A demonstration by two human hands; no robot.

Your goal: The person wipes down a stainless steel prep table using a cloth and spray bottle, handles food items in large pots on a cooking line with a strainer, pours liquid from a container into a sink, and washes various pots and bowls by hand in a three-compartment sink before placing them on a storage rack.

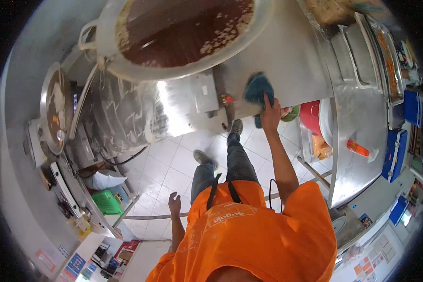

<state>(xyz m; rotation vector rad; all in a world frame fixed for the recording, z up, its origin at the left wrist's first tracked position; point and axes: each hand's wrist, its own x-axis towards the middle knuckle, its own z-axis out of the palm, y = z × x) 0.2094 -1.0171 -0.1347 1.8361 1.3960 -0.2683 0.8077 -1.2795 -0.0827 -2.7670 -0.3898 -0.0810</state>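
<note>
My right hand [270,114] reaches forward and presses a blue cloth [257,90] against the edge of a stainless steel counter [291,61]. The fingers are closed over the cloth. My left hand [174,203] hangs low at my side, holding nothing, fingers loosely apart above the white tiled floor [169,164]. I am in an orange shirt and black apron straps, and my dark trousers and shoes show below.
A huge pot [174,33] of dark brown liquid sits on the steel stand ahead. A second pot [56,108] stands at left. To the right are a steel table [362,136] with an orange bottle [358,148], a red tub [310,115] and blue coolers [395,150].
</note>
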